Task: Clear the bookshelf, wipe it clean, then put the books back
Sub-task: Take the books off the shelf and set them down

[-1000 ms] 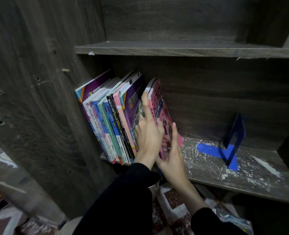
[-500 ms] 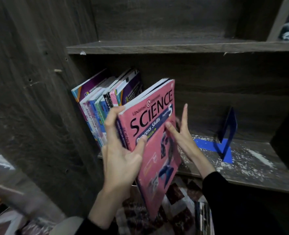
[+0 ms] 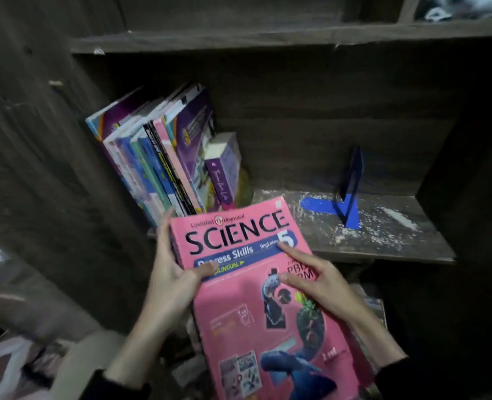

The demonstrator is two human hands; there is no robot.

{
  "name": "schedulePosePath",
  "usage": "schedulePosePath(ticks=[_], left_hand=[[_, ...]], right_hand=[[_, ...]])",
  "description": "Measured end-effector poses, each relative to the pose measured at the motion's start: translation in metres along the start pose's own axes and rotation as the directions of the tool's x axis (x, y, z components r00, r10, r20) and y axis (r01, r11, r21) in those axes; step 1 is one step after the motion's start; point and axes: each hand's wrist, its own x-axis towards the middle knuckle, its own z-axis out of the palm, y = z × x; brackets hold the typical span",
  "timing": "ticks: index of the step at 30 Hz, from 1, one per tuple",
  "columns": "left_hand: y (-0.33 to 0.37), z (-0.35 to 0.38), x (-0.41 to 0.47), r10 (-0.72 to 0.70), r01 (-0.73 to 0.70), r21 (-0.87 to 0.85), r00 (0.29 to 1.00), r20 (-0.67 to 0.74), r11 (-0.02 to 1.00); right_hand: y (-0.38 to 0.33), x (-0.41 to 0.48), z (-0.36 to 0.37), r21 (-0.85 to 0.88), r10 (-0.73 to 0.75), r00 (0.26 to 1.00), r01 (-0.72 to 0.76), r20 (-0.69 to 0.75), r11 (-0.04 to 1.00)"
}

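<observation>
- Left thumb [image 3: 207, 269] presses the cover and the other fingers wrap the spine edge, so the left hand [image 3: 172, 284] grips the pink science book [image 3: 239, 301].
- Right fingers [image 3: 290, 250] lie fairly straight and spread on the cover. The right hand [image 3: 324, 285] rests there, with no grip visible.
- The book is off the shelf board [image 3: 389, 241], held face-up in front of and below its front edge.
- The leaning row of books [image 3: 152, 157] and the small purple book [image 3: 224, 171] remain at the left. The blue bookend [image 3: 351, 180] stands well apart.
- White specks cover the board.
- Clearing looks barely begun. The other books, the wiping and the restocking are all left.
</observation>
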Motion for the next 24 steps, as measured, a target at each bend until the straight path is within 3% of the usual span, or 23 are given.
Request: schedulePosePath(ticks=[2, 6, 12, 18, 24], left_hand=[[-0.046, 0.012, -0.008, -0.129, 0.123, 0.082, 0.989, 0.074, 0.989], [-0.124, 0.054, -0.026, -0.211, 0.142, 0.295, 0.954, 0.215, 0.945], [-0.216, 0.141, -0.03, -0.384, 0.212, 0.443, 0.857, 0.344, 0.871], [-0.259, 0.229, -0.013, -0.531, 0.41, 0.338, 0.636, 0.56, 0.847], [-0.318, 0.284, 0.013, -0.55, 0.49, 0.275, 0.607, 0.574, 0.827]], right_hand=[[0.039, -0.019, 0.0, -0.04, 0.123, 0.992, -0.123, -0.008, 0.992], [0.105, -0.057, -0.008, -0.093, 0.343, 0.939, -0.344, -0.027, 0.934], [0.181, -0.093, -0.043, -0.083, 0.541, 0.797, -0.578, -0.267, 0.811], [0.24, -0.094, -0.103, -0.091, 0.6, 0.66, -0.703, -0.453, 0.705], [0.283, -0.081, -0.137, -0.05, 0.623, 0.599, -0.74, -0.503, 0.671]])
